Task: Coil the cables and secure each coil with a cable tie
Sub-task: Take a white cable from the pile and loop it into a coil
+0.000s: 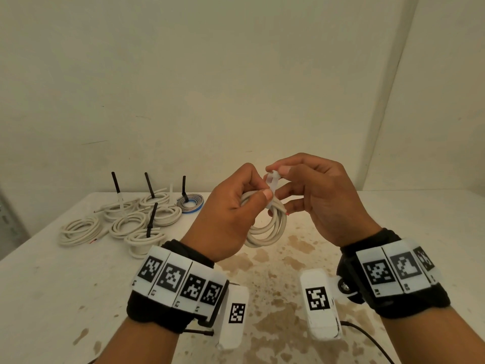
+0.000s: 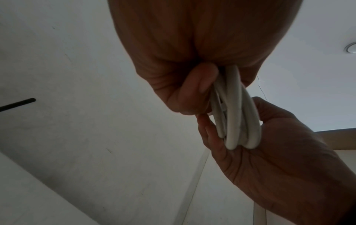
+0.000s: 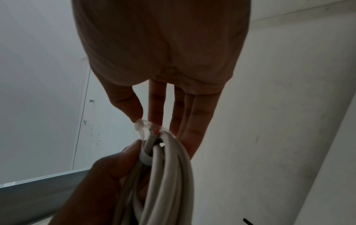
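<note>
A coil of white cable (image 1: 270,227) hangs in the air above the table, gripped at its top by my left hand (image 1: 231,211), thumb pressed on the strands. A translucent white cable tie (image 1: 272,183) loops around the top of the coil. My right hand (image 1: 309,195) pinches the tie's head between thumb and forefinger, its other fingers stretched out behind the coil. The coil (image 2: 237,115) shows in the left wrist view under my curled left fingers (image 2: 194,88). In the right wrist view the tie (image 3: 141,126) sits at my right thumb tip, above the coil (image 3: 169,175).
Several coiled white cables (image 1: 126,224) lie at the table's back left, some bound with black ties (image 1: 151,219) that stick up. A grey and blue coil (image 1: 190,203) lies beside them. The white table (image 1: 52,285) has brown stains (image 1: 275,271) near the middle.
</note>
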